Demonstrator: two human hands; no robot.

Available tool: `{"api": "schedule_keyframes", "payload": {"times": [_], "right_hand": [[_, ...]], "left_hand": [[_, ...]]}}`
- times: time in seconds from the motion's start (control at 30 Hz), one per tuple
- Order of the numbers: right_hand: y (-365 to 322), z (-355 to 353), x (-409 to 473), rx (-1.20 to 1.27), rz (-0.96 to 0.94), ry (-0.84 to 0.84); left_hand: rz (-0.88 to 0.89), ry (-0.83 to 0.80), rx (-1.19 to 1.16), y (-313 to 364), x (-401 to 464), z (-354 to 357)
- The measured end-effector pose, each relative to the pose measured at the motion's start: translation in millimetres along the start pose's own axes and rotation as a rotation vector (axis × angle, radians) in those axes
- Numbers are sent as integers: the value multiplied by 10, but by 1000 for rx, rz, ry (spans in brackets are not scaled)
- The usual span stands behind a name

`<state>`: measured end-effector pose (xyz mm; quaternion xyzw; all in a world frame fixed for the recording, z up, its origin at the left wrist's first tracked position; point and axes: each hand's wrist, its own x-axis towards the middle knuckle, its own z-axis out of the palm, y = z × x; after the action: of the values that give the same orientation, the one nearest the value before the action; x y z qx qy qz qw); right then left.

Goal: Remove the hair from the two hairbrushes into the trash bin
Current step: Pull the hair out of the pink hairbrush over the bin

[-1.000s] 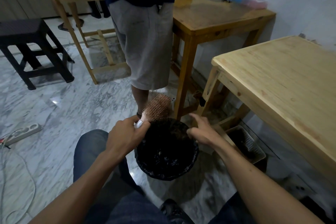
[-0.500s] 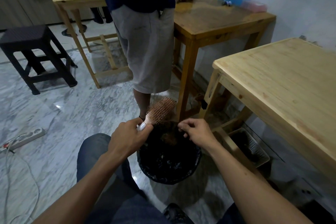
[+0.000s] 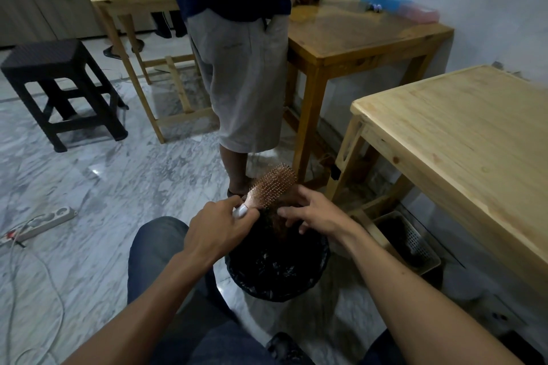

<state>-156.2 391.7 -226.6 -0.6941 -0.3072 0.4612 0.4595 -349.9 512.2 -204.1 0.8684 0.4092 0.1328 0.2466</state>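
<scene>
Pins (image 3: 280,179) stud one oval hairbrush (image 3: 271,188), white handle (image 3: 240,211) gripped by the left hand (image 3: 216,231); the right hand (image 3: 317,213) clutches one brown hair tuft (image 3: 277,224) over one round, black-bagged trash bin (image 3: 275,290).

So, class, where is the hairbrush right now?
Head view, low centre: the left hand grips the hairbrush by its handle, its head tilted up over the far edge of the trash bin, the right hand close beside it.

Marble floor (image 3: 118,187): trash bin (image 3: 267,292), stool (image 3: 59,83), power strip (image 3: 44,221) (far left).
</scene>
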Motion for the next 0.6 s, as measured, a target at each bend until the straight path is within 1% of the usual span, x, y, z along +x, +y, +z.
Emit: {"api": "schedule_keyframes", "payload": {"times": [0.03,0.17,0.23,0.43,0.53,0.6], "right_hand": [[15,35,3,2,-12,1],[153,108,-3,62,-30,165],[187,99,-13,56,-32,197],[237,97,-82,-48,12,162],[255,20,-93,-43,50,186],[253,-8,-78,-158,74,174]], "left_hand": [[-6,3,-6,-5,1,1],[-78,52,5,-61,38,-60],[-103,75,19,-93,48,-59],[-232,193,-131,-102,203,-128],[-205,198,-125,-92,245,-188],[-171,199,-111,-63,234,-190]]}}
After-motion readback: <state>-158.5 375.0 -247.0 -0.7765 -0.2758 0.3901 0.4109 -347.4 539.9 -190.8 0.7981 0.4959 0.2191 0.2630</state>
